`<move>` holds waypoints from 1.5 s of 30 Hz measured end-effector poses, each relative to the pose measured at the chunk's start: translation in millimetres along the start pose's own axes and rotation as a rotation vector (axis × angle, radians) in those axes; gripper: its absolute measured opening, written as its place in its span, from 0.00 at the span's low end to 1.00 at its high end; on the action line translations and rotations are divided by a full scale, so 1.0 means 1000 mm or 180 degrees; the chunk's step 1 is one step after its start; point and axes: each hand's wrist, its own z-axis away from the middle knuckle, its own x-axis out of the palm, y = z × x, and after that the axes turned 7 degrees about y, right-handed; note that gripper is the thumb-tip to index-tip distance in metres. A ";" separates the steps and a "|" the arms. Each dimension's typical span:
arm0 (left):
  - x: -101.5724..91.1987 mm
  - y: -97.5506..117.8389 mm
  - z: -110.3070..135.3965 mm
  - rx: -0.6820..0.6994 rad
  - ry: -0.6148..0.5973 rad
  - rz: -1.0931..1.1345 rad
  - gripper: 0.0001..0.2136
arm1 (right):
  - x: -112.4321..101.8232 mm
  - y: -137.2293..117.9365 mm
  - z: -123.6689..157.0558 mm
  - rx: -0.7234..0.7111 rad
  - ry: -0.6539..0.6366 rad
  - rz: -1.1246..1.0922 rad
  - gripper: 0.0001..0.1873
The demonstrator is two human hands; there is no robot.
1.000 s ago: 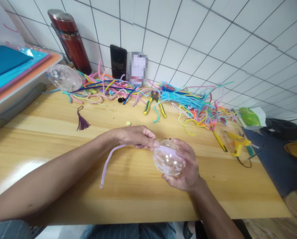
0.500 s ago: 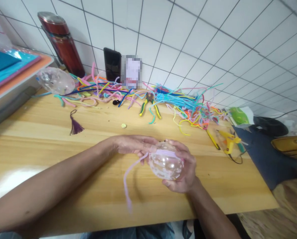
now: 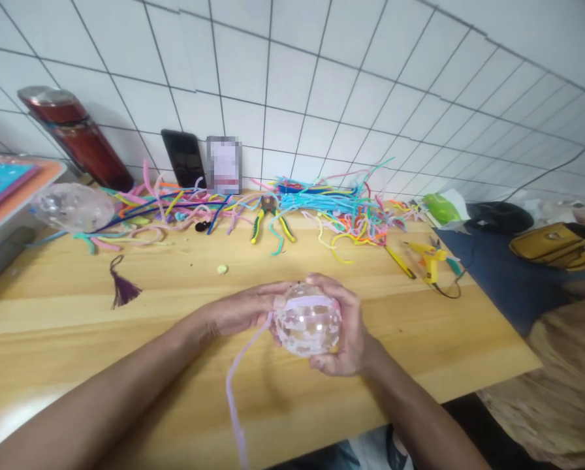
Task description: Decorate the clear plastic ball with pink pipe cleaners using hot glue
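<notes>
Clear ball (image 3: 312,329), held over surface (image 3: 175,281), right hand (image 3: 350,326) wrapped about its right side, gripping it; left hand (image 3: 243,311) at its left side, thumb pinning lilac strip (image 3: 230,391) against it, strip's free end hanging down; beyond, pliers (image 3: 257,225), tassel (image 3: 125,292), glue gun (image 3: 433,261), flask (image 3: 84,143)

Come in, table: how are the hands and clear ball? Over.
Right hand gripping clear ball. Left hand holding lilac strip against it. Loose end trailing. Pliers beyond, apart from hands.

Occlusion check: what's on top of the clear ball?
A lavender pipe cleaner crosses the upper part of the clear ball. The left hand and right hand cover parts of both sides; what they hide can't be seen.
</notes>
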 end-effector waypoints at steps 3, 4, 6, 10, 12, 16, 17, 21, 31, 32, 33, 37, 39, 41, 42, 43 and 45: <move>-0.005 -0.001 0.001 0.0169 0.0152 -0.0090 0.29 | -0.002 0.000 -0.001 -0.0129 0.0052 0.0260 0.50; -0.006 -0.001 0.002 0.0276 0.0217 -0.0146 0.29 | -0.004 0.000 -0.002 -0.0128 0.0047 0.0385 0.50; -0.007 0.000 0.003 0.0528 0.0345 -0.0266 0.31 | -0.008 0.001 -0.002 -0.0121 -0.0018 0.0606 0.51; -0.006 0.002 0.004 0.0867 0.0549 -0.0457 0.38 | -0.015 0.001 -0.003 -0.0221 -0.0165 0.0869 0.50; -0.004 0.002 0.004 0.0992 0.0648 -0.0638 0.39 | -0.016 0.001 -0.002 -0.0180 -0.0071 0.0940 0.52; -0.002 -0.001 0.003 0.1187 0.0993 -0.1014 0.43 | -0.013 -0.001 0.000 -0.0006 0.0263 0.1154 0.58; -0.001 -0.001 0.002 0.1242 0.1116 -0.1059 0.44 | -0.012 -0.001 0.001 -0.0003 0.0291 0.1232 0.58; 0.003 -0.002 -0.002 0.1337 0.1635 -0.1113 0.44 | -0.003 0.000 0.001 -0.0107 0.0127 0.1500 0.56; 0.031 -0.008 -0.005 0.1229 0.1865 -0.0967 0.42 | 0.015 -0.002 0.002 0.0062 0.0067 0.1796 0.52; 0.034 -0.008 -0.005 0.1231 0.1865 -0.0962 0.40 | 0.016 -0.002 0.002 0.0137 0.0070 0.1773 0.51; 0.036 -0.009 -0.005 0.1220 0.1860 -0.0953 0.38 | 0.016 -0.002 0.002 0.0211 0.0074 0.1745 0.49; 0.037 -0.009 -0.007 0.1082 0.1847 -0.0825 0.36 | 0.014 0.000 -0.001 0.0346 0.0078 0.1706 0.44; 0.034 -0.010 -0.008 0.0959 0.1763 -0.0718 0.39 | 0.011 0.002 -0.001 0.0290 0.0102 0.1740 0.44; 0.031 -0.012 -0.009 0.0819 0.1666 -0.0609 0.43 | 0.008 0.004 -0.002 0.0220 0.0157 0.1772 0.44; 0.030 -0.014 -0.009 0.0755 0.1634 -0.0560 0.46 | 0.007 0.005 -0.002 0.0191 0.0195 0.1778 0.44; 0.029 -0.015 -0.008 0.0706 0.1615 -0.0512 0.48 | 0.005 0.006 -0.002 0.0171 0.0235 0.1782 0.45; 0.029 -0.019 -0.008 0.0650 0.1589 -0.0404 0.50 | 0.002 0.008 -0.002 0.0139 0.0319 0.1794 0.45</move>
